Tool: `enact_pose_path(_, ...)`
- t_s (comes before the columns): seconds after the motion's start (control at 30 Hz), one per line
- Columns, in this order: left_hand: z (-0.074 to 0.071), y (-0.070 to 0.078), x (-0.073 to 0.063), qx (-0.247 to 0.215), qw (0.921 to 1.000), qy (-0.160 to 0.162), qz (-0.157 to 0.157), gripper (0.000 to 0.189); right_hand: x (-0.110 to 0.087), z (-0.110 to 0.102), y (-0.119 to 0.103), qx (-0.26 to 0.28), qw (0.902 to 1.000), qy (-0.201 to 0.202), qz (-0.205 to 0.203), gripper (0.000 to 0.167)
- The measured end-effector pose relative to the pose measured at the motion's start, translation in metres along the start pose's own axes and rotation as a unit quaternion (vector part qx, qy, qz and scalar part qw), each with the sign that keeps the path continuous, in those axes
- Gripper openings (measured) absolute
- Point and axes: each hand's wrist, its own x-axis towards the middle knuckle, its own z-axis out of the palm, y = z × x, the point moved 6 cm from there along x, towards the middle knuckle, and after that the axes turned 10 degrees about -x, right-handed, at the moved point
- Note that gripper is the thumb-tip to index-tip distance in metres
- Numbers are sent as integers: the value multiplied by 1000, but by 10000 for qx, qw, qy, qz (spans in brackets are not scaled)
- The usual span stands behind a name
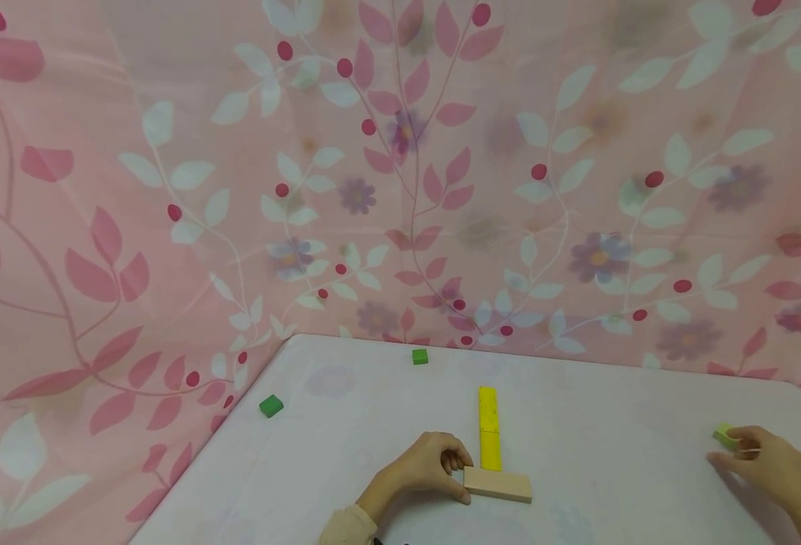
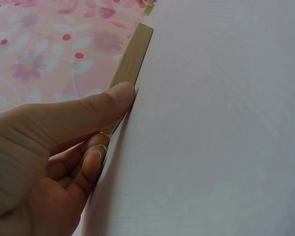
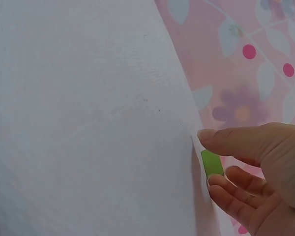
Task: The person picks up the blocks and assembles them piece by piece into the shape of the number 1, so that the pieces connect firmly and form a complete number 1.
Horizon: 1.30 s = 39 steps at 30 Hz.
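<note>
A pale wooden block lies flat, its long side running left to right. My left hand pinches its left end, with the thumb on the near side and the fingers curled behind. Far to the right, a small light green block sits between the parted thumb and fingers of my right hand. In the right wrist view the fingertips are close to this green block, while the thumb is spread off it. Beyond the wooden block a yellow ruler points away from me.
Two more green blocks lie on the white-covered table: one at the left, the other near the back edge. A pink floral cloth hangs behind the table and along its left side.
</note>
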Motion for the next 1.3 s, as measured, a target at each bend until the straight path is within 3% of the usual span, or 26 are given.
enact_pose_path(0.2, 0, 1, 1, 2, 10000, 10, -19, 31, -3, 1, 6, -232, 9987, 461, 2, 70)
enact_pose_path(0.5, 0, 0, 0, 36, 10000, 35, -1, 32, -1, 15, 9, -307, 9991, 127, 264, 58)
enact_pose_path(0.67, 0, -1, 0, 27, 10000, 42, -16, 31, 1, 13, 6, -413, 9987, 218, 179, 51)
enact_pose_path(0.83, 1, -2, 0, 12, 10000, 42, -24, 31, -1, 8, 4, -461, 9974, 425, 349, 44)
enact_pose_path(1.03, 2, -1, 0, -36, 10000, -2, -15, 31, -3, 5, 2, -461, 9966, 404, 558, 54)
enact_pose_path(1.13, 1, 0, 0, -29, 10000, 15, -33, 31, 1, 7, 2, -382, 9953, 262, 852, 61)
enact_pose_path(1.3, -1, 2, -1, -9, 10000, 41, -52, 31, 8, 10, 1, -301, 9941, 62, 1043, 58)
